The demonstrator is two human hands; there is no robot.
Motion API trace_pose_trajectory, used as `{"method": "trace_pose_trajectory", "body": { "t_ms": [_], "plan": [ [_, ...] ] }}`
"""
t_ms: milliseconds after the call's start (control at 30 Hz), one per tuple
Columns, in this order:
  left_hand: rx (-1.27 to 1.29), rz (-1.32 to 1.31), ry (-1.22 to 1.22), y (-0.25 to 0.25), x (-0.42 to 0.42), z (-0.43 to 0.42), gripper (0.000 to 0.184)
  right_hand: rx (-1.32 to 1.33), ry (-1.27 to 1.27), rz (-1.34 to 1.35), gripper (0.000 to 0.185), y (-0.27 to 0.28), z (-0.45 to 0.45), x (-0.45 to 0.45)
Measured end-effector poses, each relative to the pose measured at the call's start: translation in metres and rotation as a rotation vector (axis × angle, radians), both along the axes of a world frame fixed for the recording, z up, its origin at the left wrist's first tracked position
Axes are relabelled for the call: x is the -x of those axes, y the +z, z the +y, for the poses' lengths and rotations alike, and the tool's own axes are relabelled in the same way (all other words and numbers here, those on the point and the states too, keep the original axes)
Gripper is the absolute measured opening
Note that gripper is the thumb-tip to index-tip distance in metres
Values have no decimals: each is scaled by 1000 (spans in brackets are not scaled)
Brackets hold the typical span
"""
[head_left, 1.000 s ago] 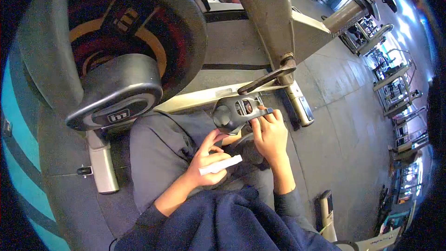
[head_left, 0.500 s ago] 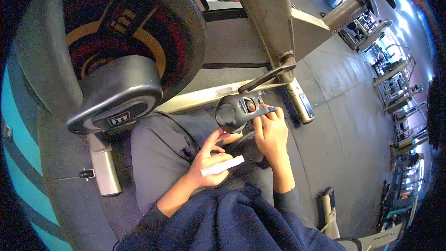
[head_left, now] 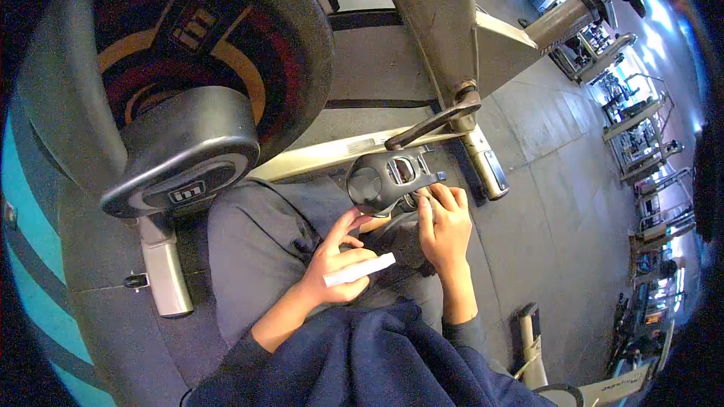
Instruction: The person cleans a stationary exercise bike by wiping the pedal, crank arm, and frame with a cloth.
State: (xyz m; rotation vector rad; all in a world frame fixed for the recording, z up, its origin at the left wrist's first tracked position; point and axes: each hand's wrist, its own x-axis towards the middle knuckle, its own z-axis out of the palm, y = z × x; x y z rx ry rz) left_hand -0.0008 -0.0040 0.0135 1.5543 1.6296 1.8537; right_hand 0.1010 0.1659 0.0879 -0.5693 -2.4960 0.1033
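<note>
A black exercise bike pedal with a toe cage (head_left: 379,185) sits above my lap, by the lower end of the crank arm (head_left: 434,124). My left hand (head_left: 335,264) keeps a white folded strip (head_left: 360,270), perhaps a cloth or sponge, gripped between its fingers. Its index finger and thumb reach up to touch the pedal's lower left edge. On the pedal's right side, my right hand (head_left: 445,230) has its fingers curled and pinched at the lower edge, near the strap end. The fingertips are partly hidden there.
A large flywheel (head_left: 211,53) with a black cover (head_left: 188,158) stands at the left. The bike frame (head_left: 445,22) rises behind the pedal, and its base bar (head_left: 324,157) crosses the floor. Another machine's foot (head_left: 532,347) is at lower right. Gym machines (head_left: 648,136) line the right.
My right hand has drawn its fingers out of the pedal's cage opening and down to its lower right edge. The left hand stays nearly in place; the view shifts slightly.
</note>
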Motion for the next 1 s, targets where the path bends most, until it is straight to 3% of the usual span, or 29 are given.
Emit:
{"method": "trace_pose_trajectory", "body": {
  "t_ms": [667, 867, 1000],
  "plan": [
    [-10, -36, 9, -1, -1, 1, 35, 55, 121, -80, 21, 9, 14, -6],
    [-14, 7, 27, -8, -2, 1, 35, 305, 104, 24, 20, 7, 1, -8],
    [4, -32, 32, -6, -2, 2, 34, 292, 83, 47, 21, 6, -6, -6]
  ]
}}
